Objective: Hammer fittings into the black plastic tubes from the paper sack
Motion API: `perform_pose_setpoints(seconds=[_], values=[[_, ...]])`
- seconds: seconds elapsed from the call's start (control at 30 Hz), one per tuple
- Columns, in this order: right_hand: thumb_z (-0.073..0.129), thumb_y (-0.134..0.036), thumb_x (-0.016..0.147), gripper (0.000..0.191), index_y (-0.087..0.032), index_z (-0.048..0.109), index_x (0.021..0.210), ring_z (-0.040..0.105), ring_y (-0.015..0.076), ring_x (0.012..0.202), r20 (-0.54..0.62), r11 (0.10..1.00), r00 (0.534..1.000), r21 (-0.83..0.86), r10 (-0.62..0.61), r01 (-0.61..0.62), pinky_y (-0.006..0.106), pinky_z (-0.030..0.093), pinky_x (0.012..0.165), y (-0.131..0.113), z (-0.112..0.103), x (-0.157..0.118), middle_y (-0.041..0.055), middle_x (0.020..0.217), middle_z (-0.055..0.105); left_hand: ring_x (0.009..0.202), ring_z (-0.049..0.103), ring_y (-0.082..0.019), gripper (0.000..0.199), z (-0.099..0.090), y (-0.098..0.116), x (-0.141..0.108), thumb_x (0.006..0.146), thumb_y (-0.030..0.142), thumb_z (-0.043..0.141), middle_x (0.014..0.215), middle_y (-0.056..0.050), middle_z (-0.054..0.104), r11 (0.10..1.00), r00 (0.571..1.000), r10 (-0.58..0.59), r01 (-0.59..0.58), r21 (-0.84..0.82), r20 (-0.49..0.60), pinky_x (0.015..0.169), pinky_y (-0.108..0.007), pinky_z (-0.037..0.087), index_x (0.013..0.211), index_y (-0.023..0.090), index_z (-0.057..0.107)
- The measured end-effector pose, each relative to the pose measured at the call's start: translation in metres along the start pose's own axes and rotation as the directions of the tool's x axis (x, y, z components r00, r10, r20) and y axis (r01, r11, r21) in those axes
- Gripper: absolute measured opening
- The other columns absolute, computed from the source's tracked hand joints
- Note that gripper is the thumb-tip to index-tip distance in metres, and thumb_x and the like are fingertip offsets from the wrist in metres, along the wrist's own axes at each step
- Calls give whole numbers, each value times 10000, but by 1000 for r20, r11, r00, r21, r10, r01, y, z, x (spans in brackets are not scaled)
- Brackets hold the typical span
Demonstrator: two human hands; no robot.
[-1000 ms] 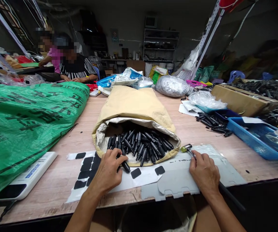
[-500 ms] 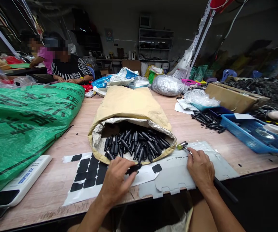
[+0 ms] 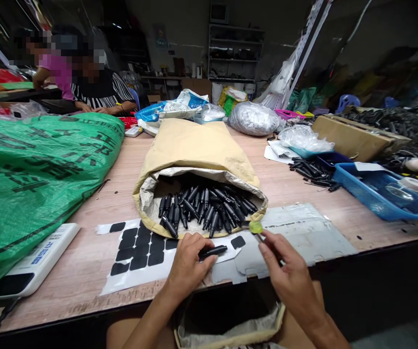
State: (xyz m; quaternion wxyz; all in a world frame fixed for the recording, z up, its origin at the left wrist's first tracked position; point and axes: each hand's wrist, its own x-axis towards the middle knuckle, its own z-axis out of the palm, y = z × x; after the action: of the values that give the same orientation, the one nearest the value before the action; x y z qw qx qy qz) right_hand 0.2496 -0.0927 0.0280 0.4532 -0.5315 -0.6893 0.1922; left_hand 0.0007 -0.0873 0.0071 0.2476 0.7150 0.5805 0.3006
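My left hand [image 3: 190, 257] is closed on a black tapered cylindrical part [image 3: 214, 250], just in front of the open paper sack [image 3: 198, 145]. Inside the sack's mouth lie many similar black parts [image 3: 205, 206]. My right hand [image 3: 287, 269] grips a small mallet [image 3: 256, 227] with a yellow-green face and a metal neck; the hand hides most of its handle. The mallet head is up and to the right of the held part, apart from it. Under both hands are a white sheet of black stickers [image 3: 141, 249] and a grey plastic sheet [image 3: 303, 232].
A green woven sack [image 3: 49, 160] and a white device [image 3: 36, 261] are at left. On the right stand a blue tray [image 3: 383, 198] and loose black parts [image 3: 309, 169]. Another open sack [image 3: 231, 334] is below the table edge. Two people sit at the back left.
My right hand has moved left with the mallet, bringing its head near the sack's mouth. My left hand has shifted slightly right with the black part, now more plainly in sight.
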Motion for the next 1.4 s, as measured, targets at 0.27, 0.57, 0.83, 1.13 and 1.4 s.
perform_pose_setpoints(seconds=[0.27, 0.57, 0.83, 1.13, 1.4], values=[[505, -188, 1008, 355, -257, 632, 1332, 662, 149, 930, 171, 986, 976, -73, -133, 147, 259, 545, 846, -15, 27, -26, 42, 1003, 681, 969, 587, -263, 171, 7, 4, 0, 780, 254, 807, 926, -9, 729, 998, 998, -64, 64, 8, -7, 869, -415, 385, 938, 278, 748], [476, -120, 996, 474, -292, 584, 1423, 618, 159, 816, 189, 925, 946, -228, -263, 303, 264, 510, 717, -26, 32, -31, 39, 885, 624, 970, 577, -257, 105, 4, 7, -2, 809, 264, 761, 911, -13, 716, 999, 999, -36, 36, 22, -16, 856, -406, 390, 913, 279, 759], [494, -150, 1002, 432, -270, 615, 1399, 628, 147, 803, 90, 936, 966, -241, -242, 257, 248, 516, 760, -24, 28, -31, 42, 890, 644, 983, 576, -256, 154, 4, 7, -2, 796, 231, 773, 926, -6, 735, 999, 999, -49, 49, -5, -19, 871, -415, 394, 941, 282, 762], [513, -251, 1014, 352, -268, 650, 1337, 664, 177, 943, 12, 956, 990, -258, -139, 138, 285, 517, 859, -9, 13, -23, 59, 1024, 699, 972, 569, -250, 129, 4, 7, -3, 789, 208, 755, 926, 0, 724, 999, 999, -42, 42, 11, -31, 862, -407, 386, 900, 261, 714], [552, -305, 971, 297, -233, 735, 1192, 619, 222, 890, -125, 787, 992, -615, -33, -51, 325, 442, 791, 62, -21, 0, 61, 934, 692, 971, 566, -239, 194, 3, 6, -4, 763, 135, 707, 954, 13, 689, 999, 999, -40, 40, -6, -31, 878, -387, 375, 911, 244, 644]])
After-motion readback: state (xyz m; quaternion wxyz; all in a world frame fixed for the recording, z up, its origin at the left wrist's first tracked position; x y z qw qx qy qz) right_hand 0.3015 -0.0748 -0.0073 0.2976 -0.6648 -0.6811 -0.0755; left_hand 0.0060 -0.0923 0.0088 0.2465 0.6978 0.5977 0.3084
